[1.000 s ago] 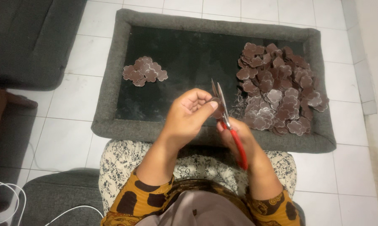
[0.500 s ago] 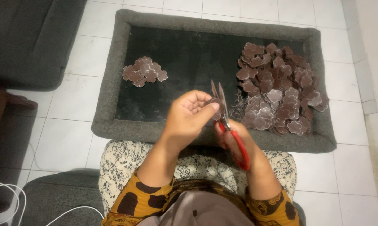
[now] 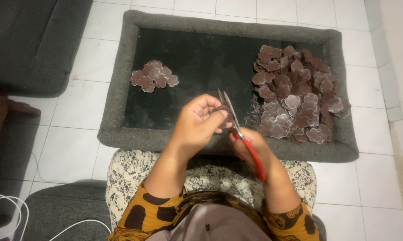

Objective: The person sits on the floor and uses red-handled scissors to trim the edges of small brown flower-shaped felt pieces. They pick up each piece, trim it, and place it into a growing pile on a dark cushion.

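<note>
Small brown scalloped cut-out piece: pinched in fingertips of left hand, held above near rim of tray, touching blades of red-handled scissors. Mostly hidden by fingers, so exact shape hard to tell. Left hand clenched on piece, thumb vs. forefinger. Right hand wrapped round red handles, grasping scissors; blades parted slightly, tips pointing up and away from body.

Tray: rectangular grey felt-walled w/ black floor, lying on white tiled floor. Inside, two lots, well apart:
- small heap of brown flower-shaped cut-outs, left part, approx. a dozen or so, overlapping, flat.
- big pile of same brown cut-outs, right part, many layers, reaching right wall; some pale-edged, near front.

Middle of tray floor bare black betw. heaps.

Grey cushions at left, white cable bottom left. Lap under patterned cream cloth, sleeves mustard w/ brown spots.
</note>
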The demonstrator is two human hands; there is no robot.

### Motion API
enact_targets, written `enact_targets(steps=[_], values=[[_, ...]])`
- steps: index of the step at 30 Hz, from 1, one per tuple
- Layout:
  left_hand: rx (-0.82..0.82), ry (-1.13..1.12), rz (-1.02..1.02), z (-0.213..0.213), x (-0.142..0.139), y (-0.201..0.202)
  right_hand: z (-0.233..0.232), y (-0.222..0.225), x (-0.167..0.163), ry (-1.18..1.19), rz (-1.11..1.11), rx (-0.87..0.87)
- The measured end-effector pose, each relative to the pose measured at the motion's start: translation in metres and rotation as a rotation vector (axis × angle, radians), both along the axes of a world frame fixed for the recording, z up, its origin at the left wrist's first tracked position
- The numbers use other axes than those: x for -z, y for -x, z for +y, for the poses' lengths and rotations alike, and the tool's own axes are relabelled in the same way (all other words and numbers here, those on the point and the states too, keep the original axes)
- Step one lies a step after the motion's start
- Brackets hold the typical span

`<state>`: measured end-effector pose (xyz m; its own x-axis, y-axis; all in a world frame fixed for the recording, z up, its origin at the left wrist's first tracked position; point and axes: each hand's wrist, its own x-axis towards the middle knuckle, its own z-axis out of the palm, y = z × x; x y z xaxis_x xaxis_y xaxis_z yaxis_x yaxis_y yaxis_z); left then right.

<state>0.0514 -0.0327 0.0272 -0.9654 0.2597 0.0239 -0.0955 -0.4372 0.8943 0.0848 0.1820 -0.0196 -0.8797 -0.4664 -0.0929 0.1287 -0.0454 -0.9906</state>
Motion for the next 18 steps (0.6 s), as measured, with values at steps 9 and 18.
enact_targets(steps=[9, 18], values=[[-0.019, 0.036, -0.003, -0.0008, -0.0001, 0.0020, -0.0008, 0.0001, 0.0000, -0.084, 0.132, -0.021], [-0.037, 0.056, -0.009, -0.0022, 0.0017, 0.0045, -0.0036, -0.0019, -0.0003, -0.057, 0.060, 0.010]])
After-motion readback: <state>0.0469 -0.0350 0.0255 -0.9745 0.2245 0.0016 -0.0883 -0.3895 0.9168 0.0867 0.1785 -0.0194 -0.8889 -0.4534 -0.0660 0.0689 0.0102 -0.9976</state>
